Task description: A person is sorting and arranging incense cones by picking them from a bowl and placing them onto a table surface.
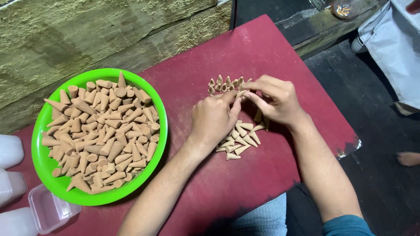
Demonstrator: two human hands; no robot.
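Observation:
A bright green plate (43, 164) heaped with tan incense cones (103, 131) sits at the left of a dark red table (227, 183). Near the table's far middle, several cones stand upright in a small group (224, 84). My left hand (212, 118) and my right hand (275, 98) meet just beside that group, fingertips pinching one cone (241, 93) between them. A loose pile of cones (238, 142) lies flat under and between my hands, partly hidden by the left hand.
Clear plastic containers (46, 209) and white bottles (9, 150) stand at the lower left. A rough stone wall (87, 35) runs behind the table. A dark floor lies to the right, with a person's bare foot (409, 158) and white cloth (393, 39).

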